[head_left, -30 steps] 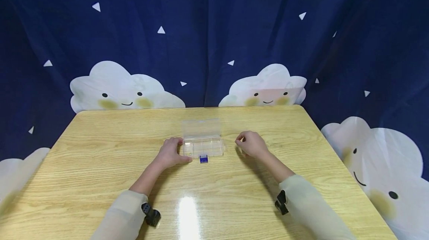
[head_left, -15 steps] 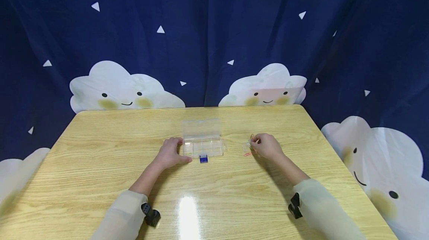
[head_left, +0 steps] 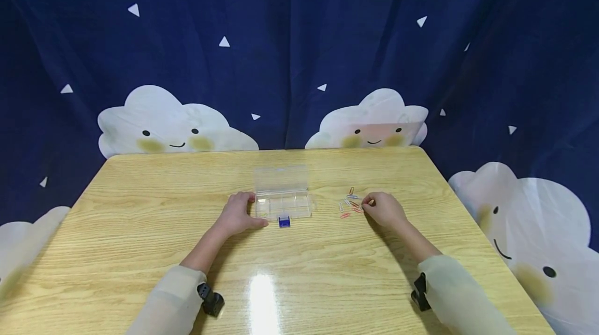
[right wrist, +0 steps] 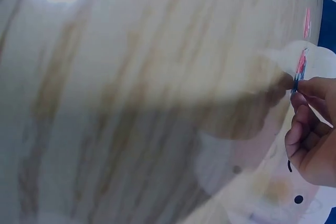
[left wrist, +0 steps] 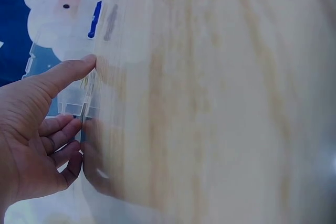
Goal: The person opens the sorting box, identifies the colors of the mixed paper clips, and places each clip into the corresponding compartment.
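Observation:
A clear plastic compartment box [head_left: 290, 204] lies on the table with its lid [head_left: 281, 179] raised at the back and a blue latch [head_left: 284, 222] at the front. My left hand [head_left: 237, 215] grips its left end, thumb along the front side and fingers at the far corner. Something small and yellow shows in the leftmost compartment. Right of the box, several red, white and blue paper clips [head_left: 354, 204] lie scattered. At their right edge, my right hand [head_left: 385, 210] pinches a blue paper clip [right wrist: 296, 84] between thumb and index finger, close to the tabletop.
The light wood table [head_left: 299, 267] ends at a dark blue curtain [head_left: 262, 64] printed with clouds. Glare [head_left: 263, 298] brightens the tabletop near its front. A black wrist camera [head_left: 211, 299] sits on the left sleeve, another camera [head_left: 420, 293] on the right.
My right hand has moved rightward from beside the box, across the paper clips to their right edge, uncovering them. My left hand and the box have stayed in place.

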`<state>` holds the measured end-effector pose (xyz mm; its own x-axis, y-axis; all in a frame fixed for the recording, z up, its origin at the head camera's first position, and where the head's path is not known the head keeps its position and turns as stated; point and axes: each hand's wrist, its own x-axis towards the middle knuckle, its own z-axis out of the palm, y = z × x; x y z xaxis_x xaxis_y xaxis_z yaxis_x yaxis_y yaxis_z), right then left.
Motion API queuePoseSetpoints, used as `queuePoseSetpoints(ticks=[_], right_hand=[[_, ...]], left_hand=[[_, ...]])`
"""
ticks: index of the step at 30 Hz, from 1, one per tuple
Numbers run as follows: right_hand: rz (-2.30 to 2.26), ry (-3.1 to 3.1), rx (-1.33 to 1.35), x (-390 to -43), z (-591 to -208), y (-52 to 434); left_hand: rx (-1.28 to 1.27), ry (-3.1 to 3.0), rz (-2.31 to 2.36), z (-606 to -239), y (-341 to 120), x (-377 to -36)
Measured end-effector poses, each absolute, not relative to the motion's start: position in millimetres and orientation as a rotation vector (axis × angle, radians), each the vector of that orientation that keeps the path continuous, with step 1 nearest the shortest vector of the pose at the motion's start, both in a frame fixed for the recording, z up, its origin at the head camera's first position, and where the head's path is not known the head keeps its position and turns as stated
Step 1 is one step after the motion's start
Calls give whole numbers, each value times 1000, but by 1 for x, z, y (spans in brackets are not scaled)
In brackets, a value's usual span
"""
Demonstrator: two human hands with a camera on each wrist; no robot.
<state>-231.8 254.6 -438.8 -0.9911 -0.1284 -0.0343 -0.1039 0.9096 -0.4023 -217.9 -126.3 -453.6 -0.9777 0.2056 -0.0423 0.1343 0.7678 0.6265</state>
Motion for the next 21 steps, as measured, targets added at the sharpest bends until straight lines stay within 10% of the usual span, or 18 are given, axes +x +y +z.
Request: queuePoseSetpoints(ticks=[21], right_hand=[[-595, 3015, -187, -232, -442, 259]], left_hand=[[269, 2866, 987, -454, -125, -218]])
